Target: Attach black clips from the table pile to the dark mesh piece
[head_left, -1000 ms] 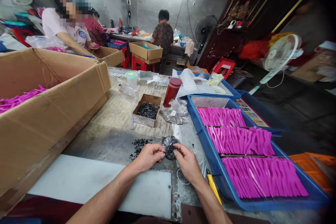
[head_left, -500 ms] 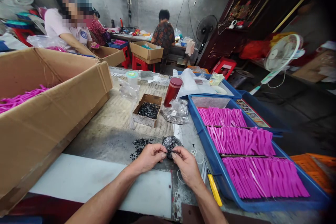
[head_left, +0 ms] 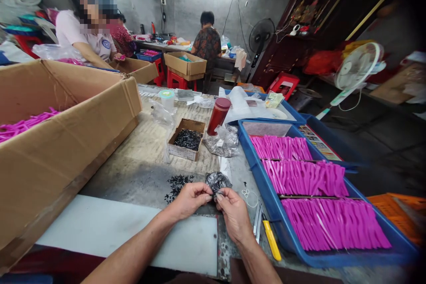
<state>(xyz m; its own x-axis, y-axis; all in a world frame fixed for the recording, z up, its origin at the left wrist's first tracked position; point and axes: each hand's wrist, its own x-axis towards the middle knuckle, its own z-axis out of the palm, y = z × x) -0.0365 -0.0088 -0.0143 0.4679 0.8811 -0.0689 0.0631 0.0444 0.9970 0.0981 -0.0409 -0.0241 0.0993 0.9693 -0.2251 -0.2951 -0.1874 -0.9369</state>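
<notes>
My left hand (head_left: 190,200) and my right hand (head_left: 234,214) almost meet over the bench, thumb and forefinger pinched together on each. Whatever sits in the two pinches is too small and dark to make out. Right behind the fingertips is a crumpled clear plastic bag (head_left: 218,179) with dark contents; whether the fingers touch it I cannot tell. A loose pile of small black parts (head_left: 178,185) lies beside my left hand. Farther back, a small cardboard box (head_left: 182,152) holds many thin black pieces.
At right, a blue tray (head_left: 262,186) holds rows of magenta strips (head_left: 309,179). A yellow-handled tool (head_left: 272,240) lies beside it. A large cardboard box (head_left: 66,142) stands at left, a white board (head_left: 140,230) in front. Behind are a dark red cylinder (head_left: 218,116) and co-workers.
My right hand has shifted slightly left and down, its fingertips closer to my left hand's. My left hand stays nearly in place, still pinched.
</notes>
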